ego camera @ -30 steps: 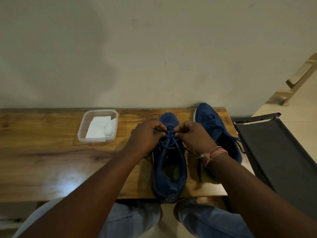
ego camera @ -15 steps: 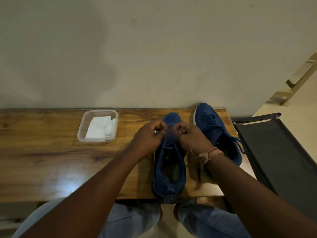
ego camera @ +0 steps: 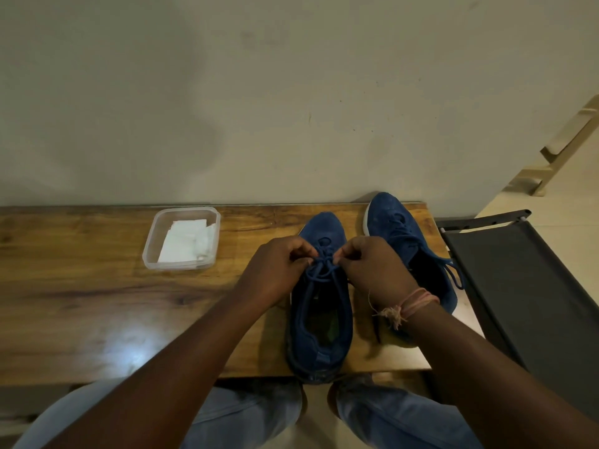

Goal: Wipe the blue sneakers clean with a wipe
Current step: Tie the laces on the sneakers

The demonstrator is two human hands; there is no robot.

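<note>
Left hand (ego camera: 278,270), right hand (ego camera: 372,270) pinch laces (ego camera: 321,265) of near sneaker (ego camera: 319,319); fingertips partly hidden.

No readable text, label, brand, number or sign anywhere in view.
</note>
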